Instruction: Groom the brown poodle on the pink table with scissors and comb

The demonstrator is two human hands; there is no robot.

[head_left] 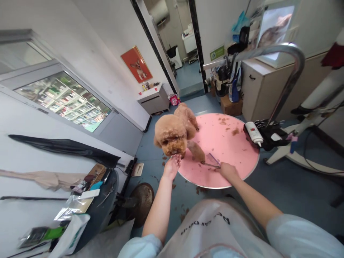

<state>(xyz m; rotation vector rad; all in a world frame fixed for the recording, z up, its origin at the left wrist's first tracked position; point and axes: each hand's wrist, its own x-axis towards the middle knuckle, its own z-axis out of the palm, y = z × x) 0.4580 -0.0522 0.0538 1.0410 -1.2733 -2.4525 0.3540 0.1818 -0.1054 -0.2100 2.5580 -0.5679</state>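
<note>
Reading the table point(220, 175) as a clock dial with twelve at its far edge, the dog point(172, 132) stands near nine to ten o'clock, its head at about nine, facing the wearer, and its rump set back towards ten. One front leg point(196, 152) reaches inward, its paw just left of the dial's centre.

The right hand point(228, 172), at five o'clock, is closed around scissors point(211, 165) whose tips point at that paw; whether they touch fur is too small to tell. A thin purple strip point(214, 159), perhaps a comb, lies just beside the blades; I cannot tell if the same hand holds it. The left hand point(172, 167), at eight o'clock, has its fingers bent up against the dog's chin; whether they grip or merely prop it, I cannot tell.

A good deal of cutting looks done: clippings point(235, 132) lie from twelve to two o'clock, with more on the floor point(279, 186) beyond six to eight, and the head looks evenly rounded. The front paw seems to be the part in hand, so the work looks unfinished. How much is left on the far side and back legs is hidden. A bottle point(254, 133) and a tool rack point(278, 140) sit at two to three o'clock.
</note>
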